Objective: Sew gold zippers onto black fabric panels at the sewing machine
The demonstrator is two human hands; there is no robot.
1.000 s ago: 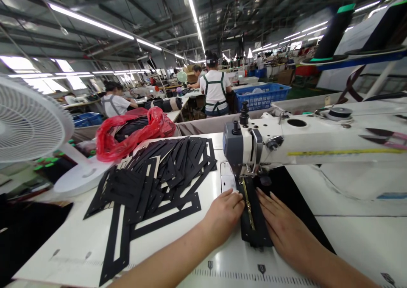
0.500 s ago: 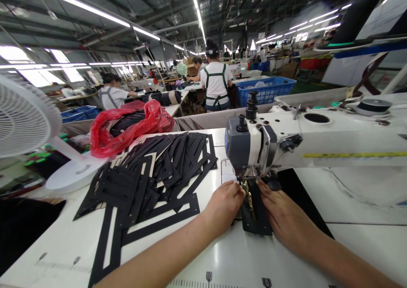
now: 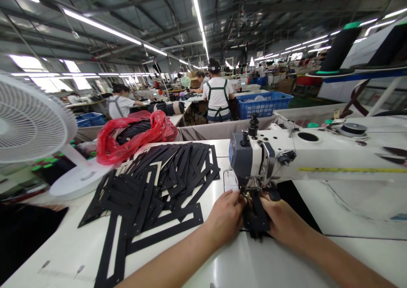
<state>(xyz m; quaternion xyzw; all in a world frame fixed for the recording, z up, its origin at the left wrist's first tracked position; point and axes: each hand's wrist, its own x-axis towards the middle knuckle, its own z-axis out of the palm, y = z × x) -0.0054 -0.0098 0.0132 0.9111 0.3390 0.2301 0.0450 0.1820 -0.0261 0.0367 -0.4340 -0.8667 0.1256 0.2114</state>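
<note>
A black piece with a gold-coloured zipper strip lies under the needle area of a white and grey sewing machine. My left hand presses its bent fingers on the left edge of the piece, close to the presser foot. On the other side, my right hand holds the right edge, its fingertips partly hidden beside the machine head. Left of the machine, a heap of black frame-shaped pieces is spread on the white table.
A white fan stands at the left, beside a red plastic bag with dark material. Behind the table are a blue basket and people at other machines. Black thread cones stand at the upper right.
The view has shifted, so the scene sits lower in the picture. Less of the gold strip shows between my hands, and dark, ragged material now shows at the black piece's near end.
</note>
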